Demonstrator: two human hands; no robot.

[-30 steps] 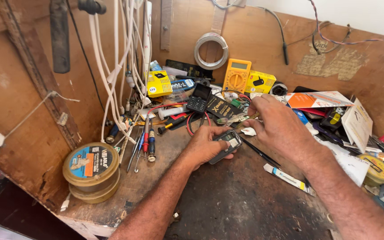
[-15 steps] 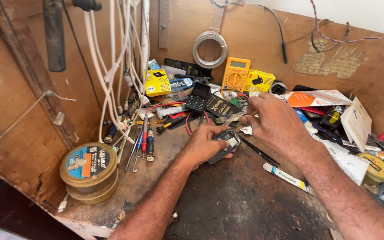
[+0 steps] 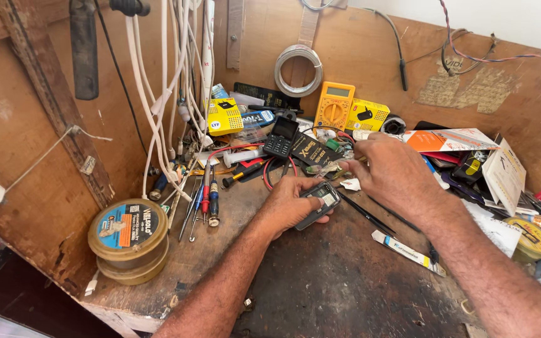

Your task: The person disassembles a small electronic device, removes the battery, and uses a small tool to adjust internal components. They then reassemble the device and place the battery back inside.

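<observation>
Dark small phone (image 3: 320, 203) lies in the left hand (image 3: 289, 205) grip, fingers closed around it; right hand (image 3: 389, 172) just beside.

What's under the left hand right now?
The left hand holds a small dark phone-like device against the wooden bench. Only the device's right part with a pale panel shows; the rest is covered by the hand.

head view, steeply down, close over workbench (image 3: 320, 281)

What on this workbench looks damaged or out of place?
The wooden bench edge at the front left is chipped and splintered. Two flat tins sit stacked askew near it. The left hand holds a small phone.
</observation>
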